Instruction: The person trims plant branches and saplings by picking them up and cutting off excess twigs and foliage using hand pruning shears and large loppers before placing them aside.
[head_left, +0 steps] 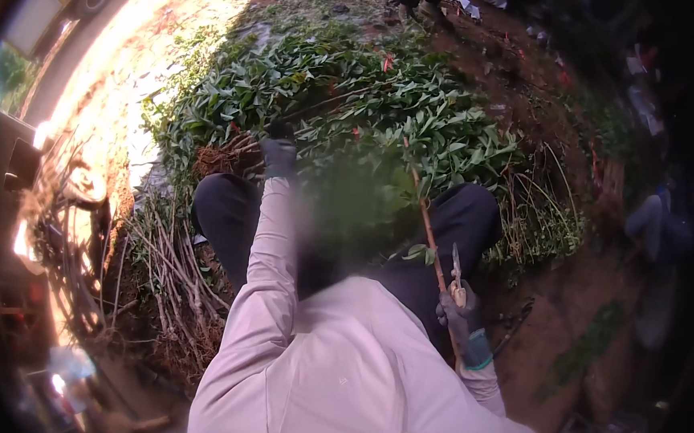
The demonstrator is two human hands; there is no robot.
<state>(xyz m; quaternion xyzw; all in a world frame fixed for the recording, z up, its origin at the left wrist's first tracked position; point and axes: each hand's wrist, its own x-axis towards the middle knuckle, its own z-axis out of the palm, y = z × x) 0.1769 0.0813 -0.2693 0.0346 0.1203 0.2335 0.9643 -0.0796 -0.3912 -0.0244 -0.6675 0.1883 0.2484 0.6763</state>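
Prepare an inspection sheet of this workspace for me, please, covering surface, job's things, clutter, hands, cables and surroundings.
Surface: soil, brightly sunlit at upper left.
Job's things: leafy plants heaped ahead; long stem; small pointed tool.
Clutter: bare stems piled at left.
Hands: both gloved; right hand holds the long stem and tool; left hand beside roots, grip unclear.
Cables: nothing seen.
Surroundings: another person's feet at the top.

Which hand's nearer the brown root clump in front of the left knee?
Left. The left hand is immediately beside the root clump; the right hand is well away, down by the right thigh.
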